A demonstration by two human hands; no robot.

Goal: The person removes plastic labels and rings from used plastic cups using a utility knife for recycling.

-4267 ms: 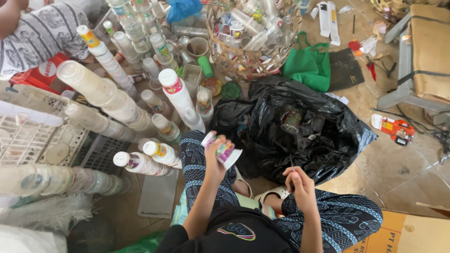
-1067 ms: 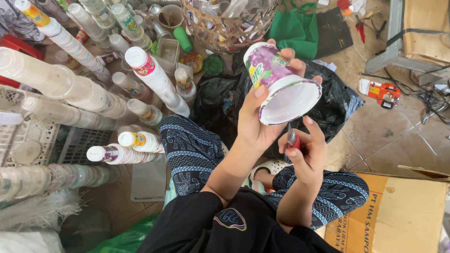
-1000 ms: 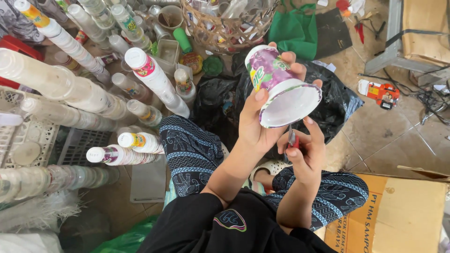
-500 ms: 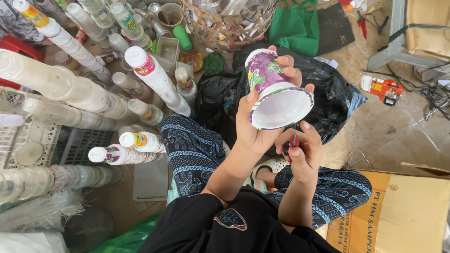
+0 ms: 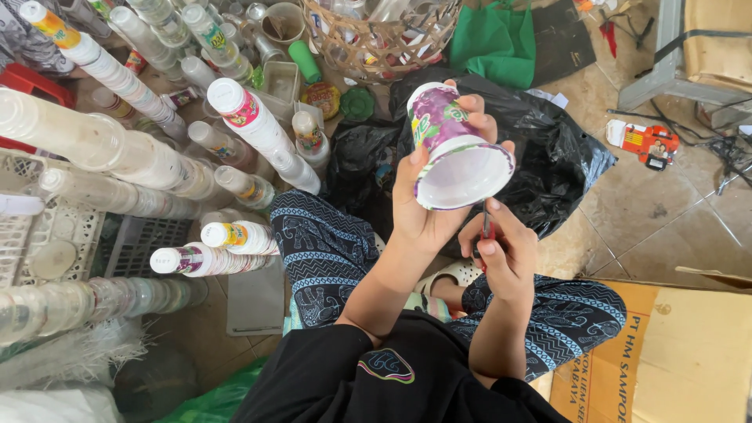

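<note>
My left hand (image 5: 427, 207) holds a white plastic cup (image 5: 450, 149) with a purple printed label, its open mouth tilted toward me. Just below the cup's rim, my right hand (image 5: 501, 251) pinches a small red-handled tool (image 5: 486, 229); its tip is hidden near the rim. Both hands are raised over my lap, above my patterned trousers (image 5: 321, 251). Behind the cup lies an open black plastic bag (image 5: 548, 157).
Tall stacks of nested plastic cups (image 5: 117, 149) crowd the left side, some in a white crate (image 5: 31, 235). A woven basket (image 5: 376, 39) of bottles stands at the back, a green bag (image 5: 493, 39) beside it. A cardboard box (image 5: 674, 352) sits at the lower right.
Earlier my left hand held a small cup low over my lap. Now it holds the purple-labelled cup raised, and over the last second my right hand with the tool has shifted slightly under the rim.
</note>
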